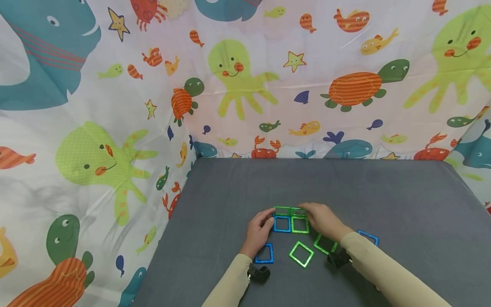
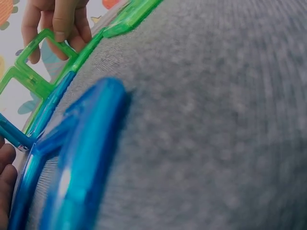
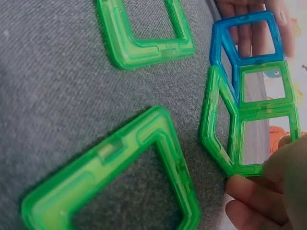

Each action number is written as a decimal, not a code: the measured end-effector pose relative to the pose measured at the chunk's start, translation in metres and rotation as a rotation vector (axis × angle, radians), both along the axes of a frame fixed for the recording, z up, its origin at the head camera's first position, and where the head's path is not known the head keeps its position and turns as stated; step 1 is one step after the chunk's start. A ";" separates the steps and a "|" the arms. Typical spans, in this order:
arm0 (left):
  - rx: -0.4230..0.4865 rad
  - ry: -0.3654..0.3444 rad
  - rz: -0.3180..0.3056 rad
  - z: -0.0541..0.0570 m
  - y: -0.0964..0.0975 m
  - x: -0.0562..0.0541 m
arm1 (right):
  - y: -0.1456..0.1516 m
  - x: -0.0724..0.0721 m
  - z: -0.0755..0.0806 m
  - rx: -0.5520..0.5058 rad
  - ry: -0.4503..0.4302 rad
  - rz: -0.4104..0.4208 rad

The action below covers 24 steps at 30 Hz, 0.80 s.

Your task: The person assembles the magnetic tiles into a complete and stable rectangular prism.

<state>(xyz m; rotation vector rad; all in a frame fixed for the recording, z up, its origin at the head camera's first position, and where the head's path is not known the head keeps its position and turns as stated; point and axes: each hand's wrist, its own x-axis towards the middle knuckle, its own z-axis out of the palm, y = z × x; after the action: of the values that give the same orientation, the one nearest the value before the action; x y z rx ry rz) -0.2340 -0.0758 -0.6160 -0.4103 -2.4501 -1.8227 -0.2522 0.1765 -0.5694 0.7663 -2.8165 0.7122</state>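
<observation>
Square magnetic frame tiles are joined into a corner shape. A flat blue tile (image 1: 282,224) and a flat green tile (image 1: 300,224) lie side by side, with a row of upright tiles along their far edge. My left hand (image 1: 258,232) holds the upright blue tile (image 3: 259,36) at the row's left end, its fingers partly behind the frame. Beside that tile stands a middle green tile (image 3: 242,84). My right hand (image 1: 324,219) pinches the right-hand upright green tile (image 3: 238,143) between thumb and fingers.
Loose tiles lie nearer on the grey table (image 1: 230,183): a blue tile (image 1: 272,253) by the left wrist, a tilted green tile (image 1: 301,254), another green tile (image 1: 325,244) by the right wrist. A blue tile (image 1: 368,236) is partly behind the right forearm. A patterned cloth (image 1: 245,128) hangs behind.
</observation>
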 end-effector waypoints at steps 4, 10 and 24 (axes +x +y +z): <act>0.027 -0.037 0.028 0.004 -0.002 0.002 | 0.002 -0.004 -0.001 -0.004 -0.025 0.012; 0.024 -0.060 0.075 0.011 -0.004 0.008 | 0.007 -0.010 0.003 -0.048 -0.156 0.004; -0.017 -0.105 0.184 0.025 -0.007 0.037 | -0.012 -0.020 0.017 -0.138 -0.249 0.023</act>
<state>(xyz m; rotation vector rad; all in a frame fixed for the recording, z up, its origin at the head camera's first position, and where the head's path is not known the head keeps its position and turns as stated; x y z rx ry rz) -0.1970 -0.0832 -0.5914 -0.0872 -2.4762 -1.7922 -0.2719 0.1649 -0.5523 0.7340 -2.9377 1.0623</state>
